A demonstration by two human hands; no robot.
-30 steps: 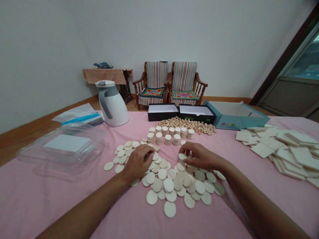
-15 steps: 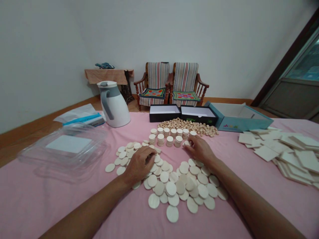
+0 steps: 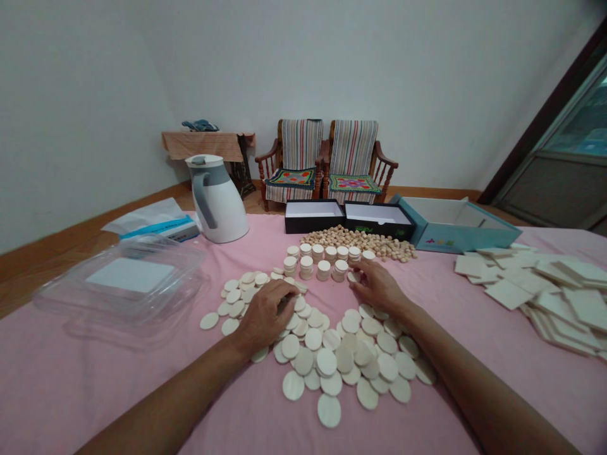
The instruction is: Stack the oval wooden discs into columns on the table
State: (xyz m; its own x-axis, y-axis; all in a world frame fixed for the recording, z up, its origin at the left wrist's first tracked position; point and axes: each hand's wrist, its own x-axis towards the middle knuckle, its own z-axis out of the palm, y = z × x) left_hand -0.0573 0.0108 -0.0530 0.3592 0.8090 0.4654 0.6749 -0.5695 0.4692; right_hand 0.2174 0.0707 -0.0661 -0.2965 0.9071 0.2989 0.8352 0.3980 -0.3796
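Observation:
Round wooden discs (image 3: 326, 361) lie in a loose heap on the pink cloth, between and in front of my forearms. Beyond them, short stacks of the same discs (image 3: 324, 270) stand in two rows. My right hand (image 3: 382, 287) is at the right end of the nearer row, its thumb and fingers pinching a wooden disc (image 3: 353, 276) low over the cloth. My left hand (image 3: 269, 308) rests on the left part of the heap, palm down with fingers curled; what is under its fingertips is hidden.
Small wooden pieces (image 3: 365, 241) are piled behind the stacks, before two black boxes (image 3: 313, 224) and a blue box (image 3: 465, 234). Square wooden tiles (image 3: 552, 294) lie at right. At left are a clear plastic container (image 3: 128, 303), a white jug (image 3: 222, 212) and a paper packet (image 3: 156, 221).
My right hand has shifted very slightly, and the disc in its fingers sits a little lower and flatter. My left hand has stayed in place.

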